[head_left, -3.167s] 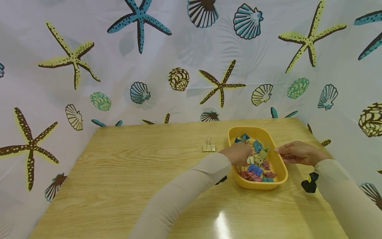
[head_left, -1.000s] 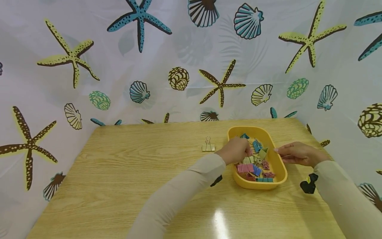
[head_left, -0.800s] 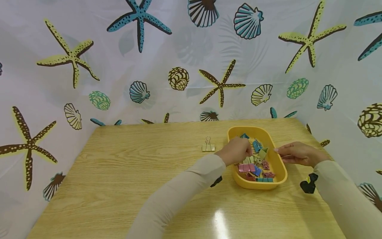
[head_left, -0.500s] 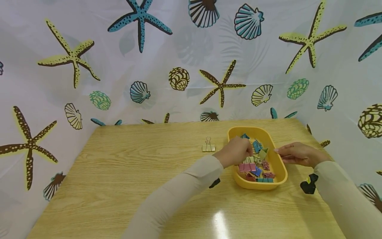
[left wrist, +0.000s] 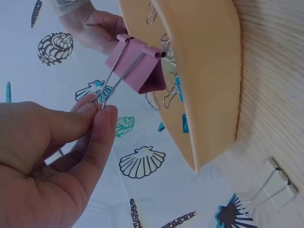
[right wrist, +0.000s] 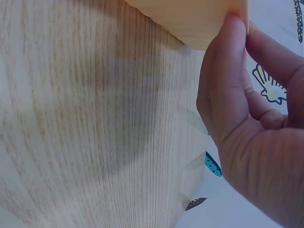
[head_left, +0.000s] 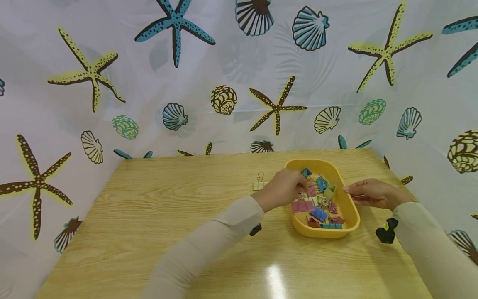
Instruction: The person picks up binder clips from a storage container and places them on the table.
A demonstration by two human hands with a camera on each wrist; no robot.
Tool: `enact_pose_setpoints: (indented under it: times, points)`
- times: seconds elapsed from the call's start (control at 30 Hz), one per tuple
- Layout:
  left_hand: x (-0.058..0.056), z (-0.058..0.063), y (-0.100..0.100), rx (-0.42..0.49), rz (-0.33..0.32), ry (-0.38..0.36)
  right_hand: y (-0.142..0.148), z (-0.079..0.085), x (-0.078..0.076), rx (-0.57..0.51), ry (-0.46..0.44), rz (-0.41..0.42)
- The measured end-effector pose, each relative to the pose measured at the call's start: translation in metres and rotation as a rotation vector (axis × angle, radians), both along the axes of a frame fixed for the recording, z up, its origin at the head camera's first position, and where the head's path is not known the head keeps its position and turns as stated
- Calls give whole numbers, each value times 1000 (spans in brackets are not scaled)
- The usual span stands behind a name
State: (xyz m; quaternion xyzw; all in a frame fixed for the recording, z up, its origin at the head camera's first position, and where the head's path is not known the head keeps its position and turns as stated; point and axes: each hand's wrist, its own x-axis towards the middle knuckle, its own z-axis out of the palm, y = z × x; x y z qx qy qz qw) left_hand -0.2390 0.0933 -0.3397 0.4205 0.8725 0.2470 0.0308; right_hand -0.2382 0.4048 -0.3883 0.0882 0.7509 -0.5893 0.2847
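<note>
My left hand (head_left: 281,189) (left wrist: 61,156) pinches a pink binder clip (left wrist: 137,66) by its wire handles, the clip's body pointing away from the fingertips. In the head view that pink clip hangs over the left side of a yellow-orange plastic bin (head_left: 352,207) (left wrist: 213,71). Inside the bin lie several binder clips in blue (head_left: 318,213), teal, pink and pale yellow. My right hand (head_left: 375,193) (right wrist: 256,118) pinches the bin's right wall at the rim between thumb and fingers. Part of the bin's left rim is hidden behind my left hand.
A pale yellow binder clip (head_left: 257,184) (left wrist: 275,187) stands on the wooden table (head_left: 168,207) left of the bin, partly covered by my left hand in the head view. A cloth (head_left: 224,54) printed with starfish and shells hangs behind and along the sides.
My left hand has drawn back leftwards from inside the bin, taking the pink binder clip with it. More clips show where the hand was. The right hand keeps its place on the rim.
</note>
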Motion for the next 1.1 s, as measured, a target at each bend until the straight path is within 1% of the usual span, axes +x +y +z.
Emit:
enact_pose_setpoints:
  times: [0.1,0.2,0.3,0.37,0.53,0.63,0.83,1.1]
  points:
    - [-1,2,-10,-5,-12,12,0,-1,1,5,-5,-1]
    - [-2,4,-22,-25,-11,19,1,-1,0,8,-8,-1]
    - [-6,4,-35,-35,7,20,0,-2,-2,-2,-13,-10]
    - [-10,4,-46,-29,25,19,0,-2,-3,-1,-6,-2]
    - [-21,3,-71,-26,67,46,0,-2,-4,26,14,16]
    - [-26,3,-83,-37,87,61,0,-2,-3,38,18,12]
    - [-36,1,-97,-88,133,52,0,1,-1,38,15,2]
    - [-47,-4,-112,-145,189,18,2,-1,1,-19,-8,-26]
